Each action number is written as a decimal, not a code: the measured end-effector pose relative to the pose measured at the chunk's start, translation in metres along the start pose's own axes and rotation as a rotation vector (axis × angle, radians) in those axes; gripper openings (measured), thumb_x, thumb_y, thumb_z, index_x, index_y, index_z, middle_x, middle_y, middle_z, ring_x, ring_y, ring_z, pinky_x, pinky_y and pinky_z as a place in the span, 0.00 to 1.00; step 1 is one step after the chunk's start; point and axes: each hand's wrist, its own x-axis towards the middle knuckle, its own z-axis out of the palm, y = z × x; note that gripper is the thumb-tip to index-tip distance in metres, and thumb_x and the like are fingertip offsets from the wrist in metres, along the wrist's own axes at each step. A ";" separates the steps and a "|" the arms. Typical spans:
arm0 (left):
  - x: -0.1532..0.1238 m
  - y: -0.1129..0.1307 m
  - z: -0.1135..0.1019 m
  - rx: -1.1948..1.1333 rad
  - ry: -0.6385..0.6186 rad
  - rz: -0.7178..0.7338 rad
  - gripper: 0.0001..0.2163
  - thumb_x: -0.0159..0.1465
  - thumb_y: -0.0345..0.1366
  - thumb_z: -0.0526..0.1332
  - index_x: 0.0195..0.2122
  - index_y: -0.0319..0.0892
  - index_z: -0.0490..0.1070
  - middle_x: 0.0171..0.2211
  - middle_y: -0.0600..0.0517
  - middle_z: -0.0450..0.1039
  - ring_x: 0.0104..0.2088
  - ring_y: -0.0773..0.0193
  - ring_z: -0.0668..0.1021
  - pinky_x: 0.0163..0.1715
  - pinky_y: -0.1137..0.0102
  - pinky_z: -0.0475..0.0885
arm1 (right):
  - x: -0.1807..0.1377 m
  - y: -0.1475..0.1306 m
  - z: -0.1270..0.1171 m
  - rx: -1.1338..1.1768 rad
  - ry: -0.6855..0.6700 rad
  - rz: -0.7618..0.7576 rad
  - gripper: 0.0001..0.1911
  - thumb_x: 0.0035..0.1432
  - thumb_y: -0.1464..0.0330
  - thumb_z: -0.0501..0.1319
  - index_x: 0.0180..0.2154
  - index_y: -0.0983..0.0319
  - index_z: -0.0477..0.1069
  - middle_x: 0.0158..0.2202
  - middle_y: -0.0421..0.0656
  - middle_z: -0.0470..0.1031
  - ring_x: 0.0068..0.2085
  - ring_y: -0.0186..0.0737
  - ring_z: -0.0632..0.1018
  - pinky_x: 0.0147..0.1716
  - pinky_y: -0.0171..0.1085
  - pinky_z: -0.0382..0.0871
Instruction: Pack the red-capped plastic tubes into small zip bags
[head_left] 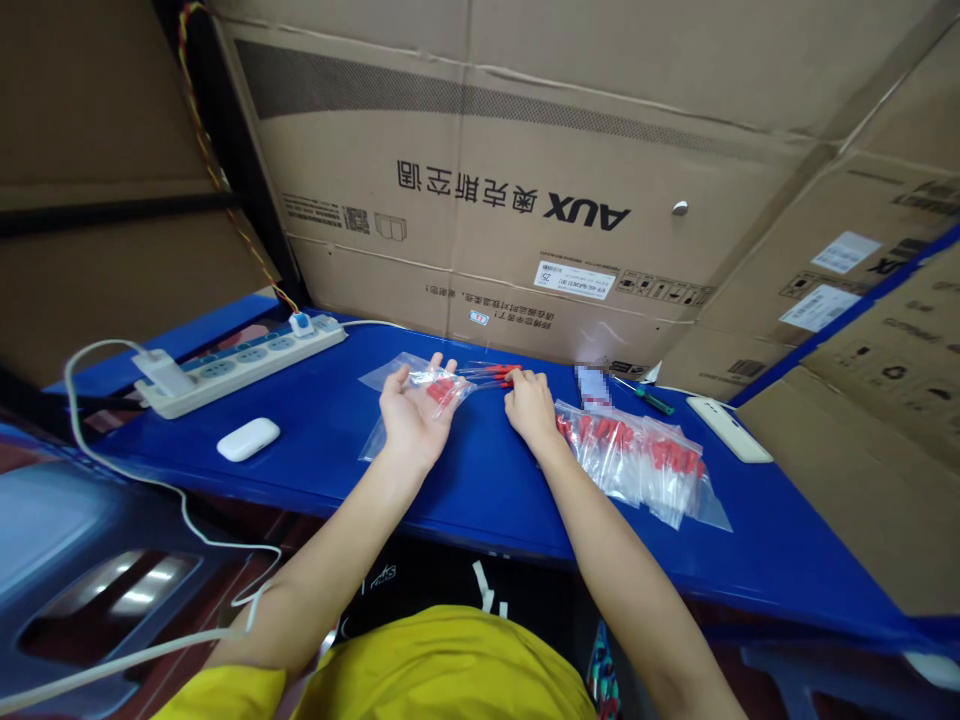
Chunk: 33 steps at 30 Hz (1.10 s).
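My left hand (415, 418) is turned palm up, fingers partly curled, with a bundle of thin red-ended pieces (444, 389) lying across it. Under and beside that hand is a clear plastic bag (375, 440). My right hand (534, 408) reaches over more thin pieces with red ends (508, 371) on the blue tabletop, its fingers bent down at the red ends. Exactly what those fingertips grip is hidden. Just right of my right wrist, several clear bags (622, 450) filled with red-ended pieces lie overlapping.
A white power strip (247, 365) with plugs lies at the left, near a white rounded case (248, 439). At the right are a green-handled screwdriver (654, 401) and a pale phone-like slab (727, 430). A large cardboard panel (487, 240) stands behind the blue table (465, 500).
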 end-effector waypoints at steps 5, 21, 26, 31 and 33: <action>0.005 0.000 -0.004 -0.075 -0.033 0.027 0.20 0.73 0.40 0.55 0.64 0.46 0.68 0.60 0.40 0.78 0.58 0.48 0.83 0.57 0.53 0.82 | 0.005 0.004 0.002 0.002 -0.005 -0.014 0.18 0.69 0.78 0.54 0.54 0.62 0.78 0.56 0.55 0.78 0.55 0.56 0.74 0.57 0.47 0.68; 0.010 0.023 0.000 -0.135 0.005 0.171 0.08 0.74 0.43 0.52 0.46 0.48 0.68 0.59 0.44 0.79 0.62 0.48 0.81 0.60 0.49 0.80 | -0.004 0.009 -0.018 0.471 0.096 -0.177 0.05 0.66 0.71 0.59 0.41 0.59 0.74 0.37 0.42 0.83 0.36 0.41 0.81 0.41 0.38 0.75; 0.013 0.034 -0.001 -0.173 0.017 0.240 0.09 0.73 0.44 0.54 0.50 0.51 0.66 0.62 0.46 0.77 0.62 0.52 0.82 0.59 0.53 0.80 | -0.015 -0.008 -0.028 0.924 0.196 -0.347 0.03 0.61 0.67 0.64 0.36 0.58 0.76 0.34 0.40 0.82 0.33 0.40 0.80 0.39 0.39 0.76; 0.015 0.035 0.000 -0.193 0.032 0.267 0.07 0.73 0.43 0.54 0.49 0.51 0.65 0.61 0.47 0.78 0.60 0.52 0.83 0.57 0.54 0.80 | -0.024 -0.020 -0.029 1.026 0.102 -0.392 0.02 0.58 0.68 0.66 0.35 0.58 0.77 0.33 0.40 0.81 0.33 0.40 0.80 0.39 0.40 0.77; 0.014 0.031 0.000 -0.174 0.017 0.255 0.07 0.73 0.43 0.54 0.47 0.50 0.66 0.60 0.46 0.79 0.61 0.51 0.82 0.56 0.54 0.80 | -0.027 -0.023 -0.029 1.025 0.086 -0.407 0.02 0.59 0.68 0.66 0.35 0.58 0.78 0.33 0.40 0.82 0.33 0.40 0.80 0.39 0.41 0.77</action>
